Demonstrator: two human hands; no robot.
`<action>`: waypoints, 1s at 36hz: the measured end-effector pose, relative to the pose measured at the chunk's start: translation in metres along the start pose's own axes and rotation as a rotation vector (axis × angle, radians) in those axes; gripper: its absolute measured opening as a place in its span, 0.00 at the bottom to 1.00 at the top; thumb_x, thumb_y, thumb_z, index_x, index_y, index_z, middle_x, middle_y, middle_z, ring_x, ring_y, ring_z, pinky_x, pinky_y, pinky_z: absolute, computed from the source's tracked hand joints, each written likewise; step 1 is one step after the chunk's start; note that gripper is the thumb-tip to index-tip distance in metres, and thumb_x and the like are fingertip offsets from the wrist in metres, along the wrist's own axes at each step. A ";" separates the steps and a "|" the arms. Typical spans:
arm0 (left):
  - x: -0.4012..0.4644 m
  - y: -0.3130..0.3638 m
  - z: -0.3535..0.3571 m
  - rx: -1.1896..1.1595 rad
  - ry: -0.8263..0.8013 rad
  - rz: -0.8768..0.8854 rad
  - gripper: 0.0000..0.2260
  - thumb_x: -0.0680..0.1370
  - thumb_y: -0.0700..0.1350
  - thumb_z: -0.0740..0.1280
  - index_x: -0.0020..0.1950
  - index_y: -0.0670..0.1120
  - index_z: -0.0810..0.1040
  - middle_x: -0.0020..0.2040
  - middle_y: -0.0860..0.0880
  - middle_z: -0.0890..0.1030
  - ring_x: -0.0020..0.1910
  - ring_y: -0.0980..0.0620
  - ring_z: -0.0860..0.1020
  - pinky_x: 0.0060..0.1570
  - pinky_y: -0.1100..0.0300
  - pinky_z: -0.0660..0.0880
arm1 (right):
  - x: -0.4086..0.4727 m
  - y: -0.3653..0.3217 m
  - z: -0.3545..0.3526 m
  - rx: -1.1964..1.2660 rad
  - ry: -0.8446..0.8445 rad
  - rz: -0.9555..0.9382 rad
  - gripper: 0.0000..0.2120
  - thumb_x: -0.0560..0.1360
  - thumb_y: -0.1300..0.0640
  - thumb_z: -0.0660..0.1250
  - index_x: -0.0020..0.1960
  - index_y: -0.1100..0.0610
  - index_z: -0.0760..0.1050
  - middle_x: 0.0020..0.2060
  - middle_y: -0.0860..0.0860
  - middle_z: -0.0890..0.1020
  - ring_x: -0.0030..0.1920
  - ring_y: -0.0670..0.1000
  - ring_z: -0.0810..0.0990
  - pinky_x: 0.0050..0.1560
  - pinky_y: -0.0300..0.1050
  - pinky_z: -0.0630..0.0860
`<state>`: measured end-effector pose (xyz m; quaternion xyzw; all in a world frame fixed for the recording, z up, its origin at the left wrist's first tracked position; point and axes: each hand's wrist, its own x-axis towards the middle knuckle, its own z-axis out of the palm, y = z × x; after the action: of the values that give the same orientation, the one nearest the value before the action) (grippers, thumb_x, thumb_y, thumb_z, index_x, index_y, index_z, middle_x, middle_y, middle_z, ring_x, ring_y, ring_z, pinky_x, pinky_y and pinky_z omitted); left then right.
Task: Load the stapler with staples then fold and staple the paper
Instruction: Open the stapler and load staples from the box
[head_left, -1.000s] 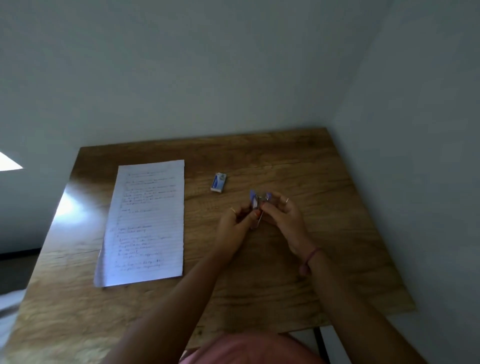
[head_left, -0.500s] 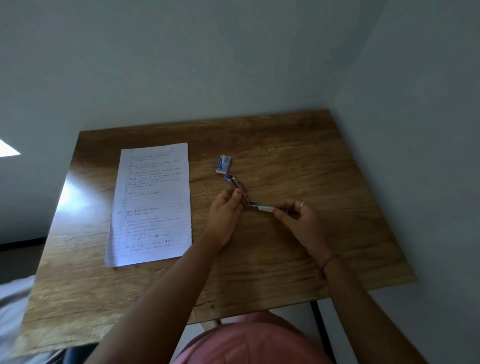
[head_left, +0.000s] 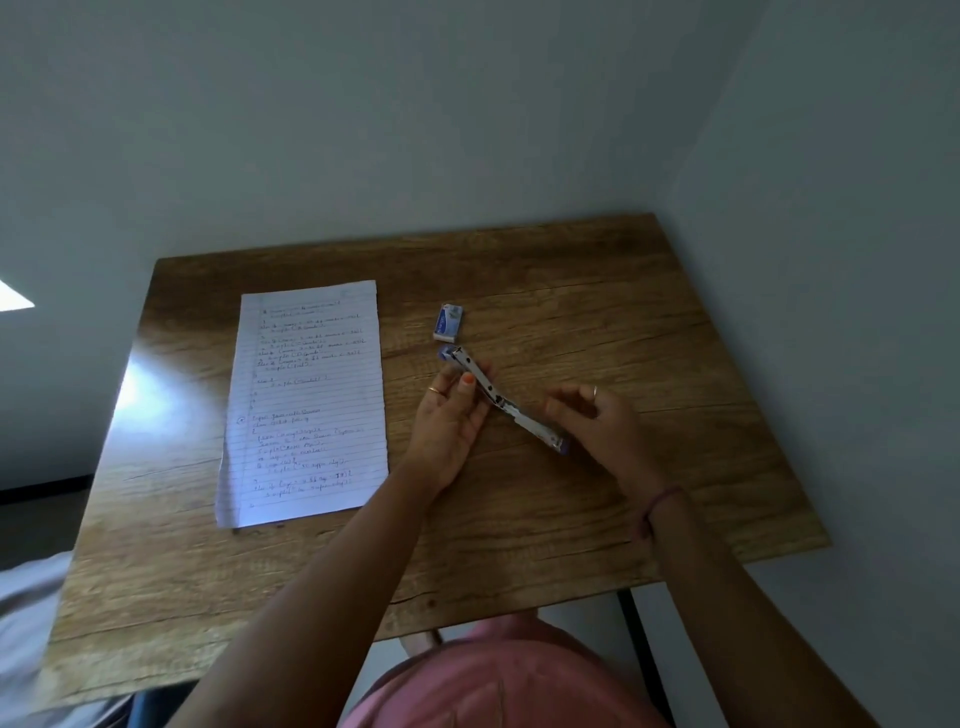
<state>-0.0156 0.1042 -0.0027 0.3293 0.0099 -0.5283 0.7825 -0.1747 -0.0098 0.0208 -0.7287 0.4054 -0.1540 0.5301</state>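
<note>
A small stapler (head_left: 498, 402), metal with purple ends, lies swung open flat in a long diagonal line on the wooden table (head_left: 597, 322). My left hand (head_left: 452, 421) grips its upper left half between thumb and fingers. My right hand (head_left: 597, 421) curls over the lower right half and holds it near the purple end. A small blue and white box of staples (head_left: 448, 322) lies closed just beyond the stapler's upper tip. The lined, handwritten sheet of paper (head_left: 306, 400) lies flat and unfolded to the left of my left hand.
The table stands in a corner, with walls behind it and close on the right. Its front edge runs near my body, and a dark table leg (head_left: 641, 654) shows below at the right. Glare brightens the table's left side.
The stapler went from held upright and partly folded between both hands to swung fully open and laid flat on the table. My hands have moved apart along it.
</note>
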 end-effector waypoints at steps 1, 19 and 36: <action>0.000 0.000 0.000 -0.006 -0.005 -0.001 0.14 0.78 0.35 0.63 0.62 0.43 0.74 0.57 0.44 0.83 0.60 0.49 0.80 0.51 0.57 0.79 | 0.004 -0.006 0.001 -0.014 -0.003 -0.009 0.05 0.72 0.45 0.70 0.45 0.35 0.77 0.43 0.33 0.80 0.46 0.30 0.77 0.36 0.27 0.73; -0.017 0.000 0.006 0.163 -0.045 0.041 0.12 0.76 0.42 0.67 0.58 0.47 0.82 0.58 0.44 0.83 0.58 0.49 0.81 0.52 0.57 0.78 | 0.025 -0.064 0.028 -0.047 -0.147 -0.204 0.09 0.74 0.55 0.70 0.53 0.54 0.82 0.45 0.47 0.85 0.47 0.44 0.83 0.51 0.49 0.81; -0.035 0.029 0.064 0.566 -0.091 0.289 0.08 0.76 0.48 0.67 0.48 0.59 0.84 0.46 0.55 0.85 0.47 0.58 0.82 0.46 0.64 0.78 | 0.024 -0.104 0.004 -0.119 -0.056 -0.407 0.10 0.66 0.52 0.74 0.43 0.55 0.79 0.34 0.46 0.82 0.34 0.40 0.81 0.34 0.33 0.77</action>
<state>-0.0284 0.1058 0.0745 0.5079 -0.2193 -0.4077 0.7264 -0.1128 -0.0136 0.1075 -0.8294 0.2436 -0.2135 0.4552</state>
